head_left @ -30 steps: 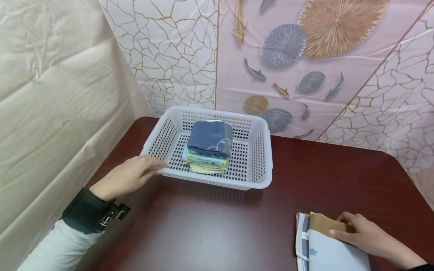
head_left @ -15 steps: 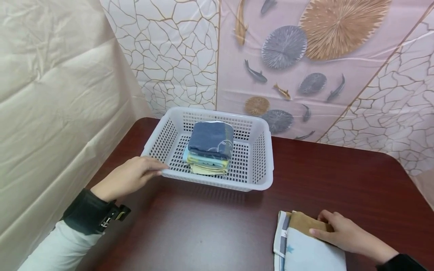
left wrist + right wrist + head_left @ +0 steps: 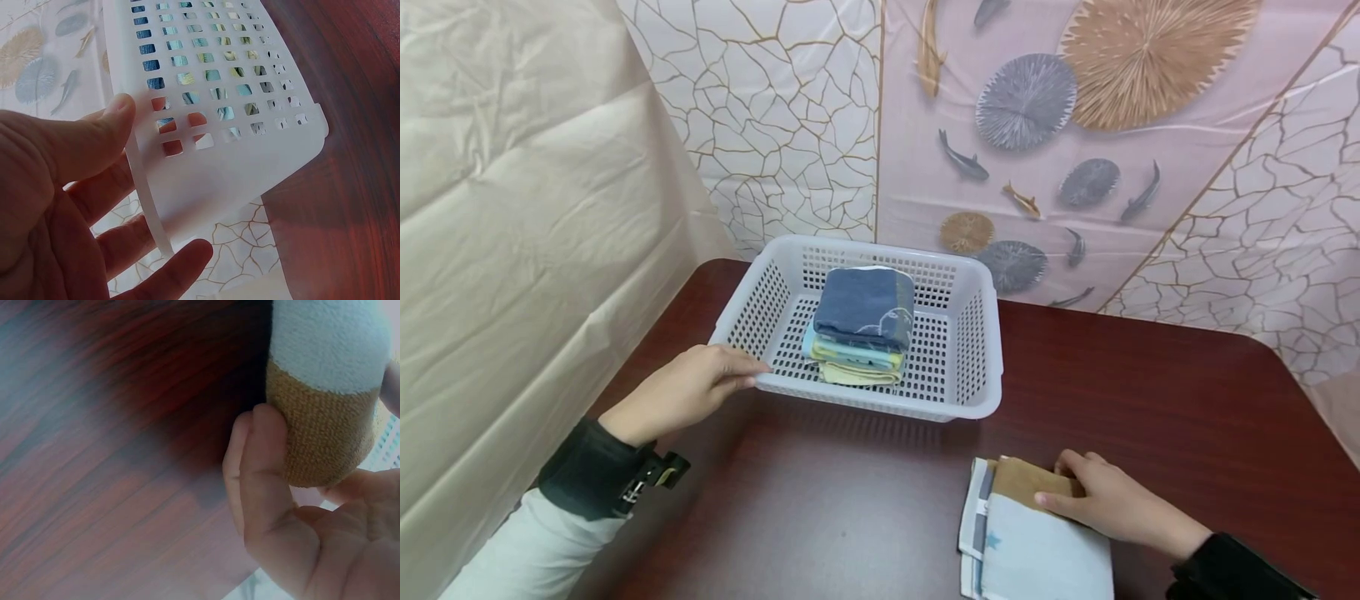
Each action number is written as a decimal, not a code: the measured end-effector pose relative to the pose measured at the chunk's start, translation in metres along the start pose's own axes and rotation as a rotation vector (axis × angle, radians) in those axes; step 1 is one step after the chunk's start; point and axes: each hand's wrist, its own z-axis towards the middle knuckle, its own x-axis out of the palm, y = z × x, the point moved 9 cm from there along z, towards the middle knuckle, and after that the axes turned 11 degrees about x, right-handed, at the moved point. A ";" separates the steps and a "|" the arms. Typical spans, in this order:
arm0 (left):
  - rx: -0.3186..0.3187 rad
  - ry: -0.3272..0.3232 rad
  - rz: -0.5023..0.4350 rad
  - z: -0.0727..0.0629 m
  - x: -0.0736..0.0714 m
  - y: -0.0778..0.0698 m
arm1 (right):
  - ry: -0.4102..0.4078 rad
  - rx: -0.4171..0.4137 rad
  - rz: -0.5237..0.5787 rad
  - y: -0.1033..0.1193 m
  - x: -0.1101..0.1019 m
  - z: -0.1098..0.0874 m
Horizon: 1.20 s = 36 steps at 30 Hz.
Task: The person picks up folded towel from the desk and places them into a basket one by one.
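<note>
My left hand (image 3: 696, 387) grips the near left corner of a white plastic basket (image 3: 880, 402), thumb on the outer side and fingers over the rim, as the left wrist view shows. Inside the basket lies a stack of folded towels, a blue towel (image 3: 861, 304) on top and a light blue and yellow towel (image 3: 857, 354) below. At the lower right, my right hand (image 3: 1108, 500) holds a folded white and brown towel (image 3: 1045, 542) by its right side. In the right wrist view this towel's rounded brown end (image 3: 328, 431) sits between thumb and fingers.
The basket stands on a dark red wooden table (image 3: 1150, 392) near its back edge. Behind hangs a patterned cloth (image 3: 910, 167) with fish and round motifs; a cream cloth (image 3: 535, 208) covers the left side, close to my left arm.
My right hand has moved to the left across the table with the white and brown towel. The left hand keeps its grip, and the basket stays in place.
</note>
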 end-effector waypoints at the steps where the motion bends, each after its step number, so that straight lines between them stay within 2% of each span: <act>1: -0.002 0.000 -0.003 0.000 0.000 0.000 | 0.002 0.001 0.001 0.003 0.001 0.001; 7: -0.037 0.013 -0.032 -0.001 0.002 0.003 | -0.011 -0.003 -0.015 0.022 0.004 0.003; 18: -0.039 0.015 -0.030 0.001 0.001 0.002 | -0.015 -0.015 -0.040 0.054 0.011 0.005; 24: -0.019 0.004 -0.025 0.000 0.002 0.001 | -0.016 -0.023 -0.029 0.071 0.018 0.007; 29: -0.006 0.000 -0.013 0.001 0.003 0.001 | -0.022 -0.030 -0.023 0.080 0.021 0.008; 36: -0.030 -0.005 -0.029 0.000 0.001 0.002 | -0.029 -0.052 -0.009 0.091 0.023 0.008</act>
